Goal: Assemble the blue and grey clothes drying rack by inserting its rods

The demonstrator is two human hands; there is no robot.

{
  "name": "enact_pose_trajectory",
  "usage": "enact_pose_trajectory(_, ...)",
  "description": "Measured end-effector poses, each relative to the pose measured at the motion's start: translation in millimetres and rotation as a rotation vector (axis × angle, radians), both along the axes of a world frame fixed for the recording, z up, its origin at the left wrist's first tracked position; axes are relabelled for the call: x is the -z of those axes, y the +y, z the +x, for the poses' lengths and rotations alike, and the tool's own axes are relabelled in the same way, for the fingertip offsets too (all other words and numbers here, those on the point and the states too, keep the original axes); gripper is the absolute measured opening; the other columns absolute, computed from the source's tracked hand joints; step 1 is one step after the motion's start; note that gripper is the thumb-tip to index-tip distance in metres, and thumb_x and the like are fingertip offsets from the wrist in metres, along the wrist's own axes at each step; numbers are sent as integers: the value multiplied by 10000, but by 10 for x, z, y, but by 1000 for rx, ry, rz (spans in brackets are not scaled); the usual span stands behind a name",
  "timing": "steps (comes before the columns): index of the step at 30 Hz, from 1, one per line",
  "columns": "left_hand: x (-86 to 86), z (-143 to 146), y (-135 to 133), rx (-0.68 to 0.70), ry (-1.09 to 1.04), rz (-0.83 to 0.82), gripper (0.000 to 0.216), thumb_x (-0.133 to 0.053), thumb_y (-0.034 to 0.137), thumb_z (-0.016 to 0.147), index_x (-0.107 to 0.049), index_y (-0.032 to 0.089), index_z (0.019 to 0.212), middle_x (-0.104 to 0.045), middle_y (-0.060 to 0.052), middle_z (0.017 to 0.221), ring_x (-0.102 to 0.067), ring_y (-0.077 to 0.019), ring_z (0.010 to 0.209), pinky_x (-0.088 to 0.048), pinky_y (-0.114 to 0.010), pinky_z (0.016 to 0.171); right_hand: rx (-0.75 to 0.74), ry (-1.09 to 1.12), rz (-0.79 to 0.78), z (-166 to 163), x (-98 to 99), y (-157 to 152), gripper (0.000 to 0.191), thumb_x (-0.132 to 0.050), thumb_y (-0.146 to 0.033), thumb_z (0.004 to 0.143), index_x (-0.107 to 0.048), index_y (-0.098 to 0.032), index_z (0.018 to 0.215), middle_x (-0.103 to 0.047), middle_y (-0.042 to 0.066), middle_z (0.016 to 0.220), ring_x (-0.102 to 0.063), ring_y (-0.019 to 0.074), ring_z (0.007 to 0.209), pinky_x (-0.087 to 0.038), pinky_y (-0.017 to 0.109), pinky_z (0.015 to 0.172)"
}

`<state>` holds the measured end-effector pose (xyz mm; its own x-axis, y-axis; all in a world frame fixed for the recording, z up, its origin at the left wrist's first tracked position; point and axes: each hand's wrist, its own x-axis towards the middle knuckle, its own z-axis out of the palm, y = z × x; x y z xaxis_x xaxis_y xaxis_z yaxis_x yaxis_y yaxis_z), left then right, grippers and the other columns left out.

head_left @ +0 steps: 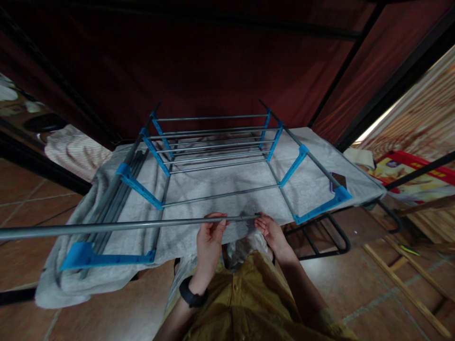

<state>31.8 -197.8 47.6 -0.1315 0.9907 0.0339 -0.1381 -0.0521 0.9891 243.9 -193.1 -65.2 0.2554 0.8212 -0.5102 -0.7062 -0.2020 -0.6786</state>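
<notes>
A long grey metal tube (142, 225) lies level across the front, running off the left edge of the view. My left hand (210, 237) grips it near its right part, thumb and fingers closed round it. At the tube's right end, the fingertips of my right hand (268, 231) pinch the tip. Just beyond stands a partly built rack with grey rods (220, 195) and blue plastic brackets (142, 188). One blue bracket (322, 208) is at the front right, another blue bracket (108, 259) at the front left. Several loose grey tubes (122, 194) lie inside the left side.
The rack rests on a grey cloth (227, 177) over a table. A phone (337, 180) lies by the right bracket. Black metal posts (350, 61) and a dark red curtain (213, 61) stand behind. A wooden frame (405, 284) is on the tiled floor at right.
</notes>
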Motion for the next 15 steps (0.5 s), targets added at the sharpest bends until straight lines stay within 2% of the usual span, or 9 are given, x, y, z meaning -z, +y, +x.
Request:
enact_pose_trajectory(5, 52, -9, 42, 1, 17, 4, 294, -741, 391, 809, -651, 199, 1013, -728, -72, 1001, -690, -197, 869, -549, -341, 795, -106, 2, 0, -82, -39, -36, 146, -767, -254, 766, -646, -203, 828, -753, 31, 764, -709, 150, 688, -574, 233, 657)
enact_pose_trajectory(15, 128, -48, 111, 0, 64, 21, 288, -730, 369, 821, -657, 205, 1046, -729, -66, 980, -680, -198, 878, -522, -338, 827, -272, -11, -42, -184, -88, -113, 330, -784, -488, 780, -647, -187, 784, -716, 24, 684, -654, 138, 578, -508, 228, 549)
